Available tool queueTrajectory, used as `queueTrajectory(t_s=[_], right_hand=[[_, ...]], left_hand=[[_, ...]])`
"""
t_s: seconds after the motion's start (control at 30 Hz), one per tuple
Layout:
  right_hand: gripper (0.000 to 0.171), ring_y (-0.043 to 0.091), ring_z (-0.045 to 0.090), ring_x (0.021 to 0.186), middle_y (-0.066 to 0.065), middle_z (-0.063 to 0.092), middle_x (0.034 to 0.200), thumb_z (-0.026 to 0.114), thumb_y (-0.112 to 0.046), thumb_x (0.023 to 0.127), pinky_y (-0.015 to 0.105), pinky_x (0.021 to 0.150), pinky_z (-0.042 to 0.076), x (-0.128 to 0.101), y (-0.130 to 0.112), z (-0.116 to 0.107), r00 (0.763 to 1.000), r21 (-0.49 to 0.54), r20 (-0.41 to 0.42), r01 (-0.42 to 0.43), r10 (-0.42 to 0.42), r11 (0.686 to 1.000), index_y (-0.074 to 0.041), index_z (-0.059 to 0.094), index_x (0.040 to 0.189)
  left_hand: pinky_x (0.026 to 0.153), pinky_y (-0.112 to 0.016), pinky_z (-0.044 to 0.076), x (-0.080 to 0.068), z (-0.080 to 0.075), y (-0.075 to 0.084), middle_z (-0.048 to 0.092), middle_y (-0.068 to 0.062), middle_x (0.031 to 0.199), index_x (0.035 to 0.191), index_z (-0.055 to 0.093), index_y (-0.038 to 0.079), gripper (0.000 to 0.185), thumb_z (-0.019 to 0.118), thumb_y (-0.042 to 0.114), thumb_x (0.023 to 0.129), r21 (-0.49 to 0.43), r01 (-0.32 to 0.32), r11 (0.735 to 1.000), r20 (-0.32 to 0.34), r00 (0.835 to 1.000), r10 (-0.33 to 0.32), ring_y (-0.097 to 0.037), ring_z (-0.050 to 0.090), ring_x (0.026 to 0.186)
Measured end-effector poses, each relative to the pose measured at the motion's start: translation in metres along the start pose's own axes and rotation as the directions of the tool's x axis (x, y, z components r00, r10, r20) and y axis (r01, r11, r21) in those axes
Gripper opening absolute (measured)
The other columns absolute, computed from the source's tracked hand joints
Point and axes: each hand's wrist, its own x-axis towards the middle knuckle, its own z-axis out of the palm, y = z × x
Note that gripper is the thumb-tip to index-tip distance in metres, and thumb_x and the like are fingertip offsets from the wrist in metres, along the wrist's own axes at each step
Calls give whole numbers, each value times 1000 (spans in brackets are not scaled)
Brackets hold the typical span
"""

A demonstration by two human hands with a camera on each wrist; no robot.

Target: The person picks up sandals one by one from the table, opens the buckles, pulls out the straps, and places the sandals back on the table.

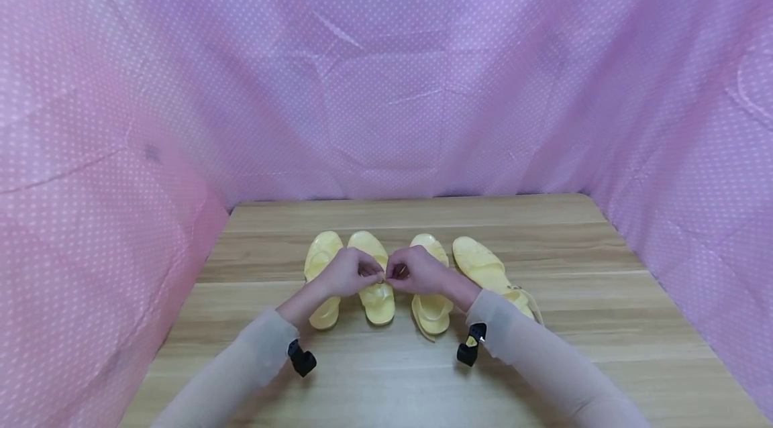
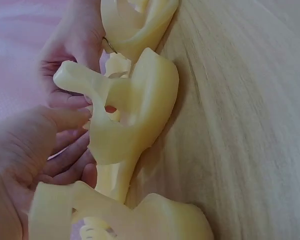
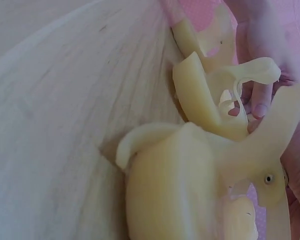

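Note:
Several pale yellow jelly sandals lie in a row on the wooden table, toes pointing away. Both hands meet over the second sandal point(image 1: 379, 311) from the left, at its ankle strap point(image 2: 82, 77). My left hand point(image 1: 355, 272) pinches the strap on the left side with thumb and fingertips. From the right, my right hand point(image 1: 417, 270) pinches the strap close to the left fingertips. The strap's fastening lies largely hidden behind the fingers. In the right wrist view, the sandal's heel point(image 3: 195, 90) rests on the table behind a nearer sandal point(image 3: 165, 195).
Left of the hands lies the leftmost sandal point(image 1: 325, 314). A third sandal point(image 1: 432, 322) sits under the right wrist, its strap end on the table. The rightmost sandal point(image 1: 480, 263) is angled, partly behind the forearm. Pink dotted cloth point(image 1: 386, 79) surrounds the wooden table point(image 1: 386, 381).

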Motion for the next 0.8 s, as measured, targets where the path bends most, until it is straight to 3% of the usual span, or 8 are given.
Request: queueTrajectory(t_s=[0.4,0.63,0.8], right_hand=[[8,7,75,84,4,79,92,78,-2,92,16,75,61,0,0,-1,1000,4,6,-17,17,1000,-10,75,90],[7,9,76,85,5,79,93,77,-1,92,19,76,62,-2,2,-2,1000,34,0,-24,24,999,-8,75,91],[9,9,76,84,3,79,92,78,-2,92,20,75,63,-2,0,-2,1000,34,1,-28,28,999,-10,76,91]], left_hand=[[69,-17,58,1,0,1,83,-2,88,100,84,7,11,77,16,98,-16,-8,1000,8,1000,8,-8,77,79],[65,-17,55,5,1,5,83,0,86,96,86,12,10,78,17,98,32,-34,999,10,999,34,-2,70,73],[67,-18,56,2,1,1,83,-2,85,98,85,9,11,75,15,100,5,-26,1000,12,1000,26,-10,75,74]])
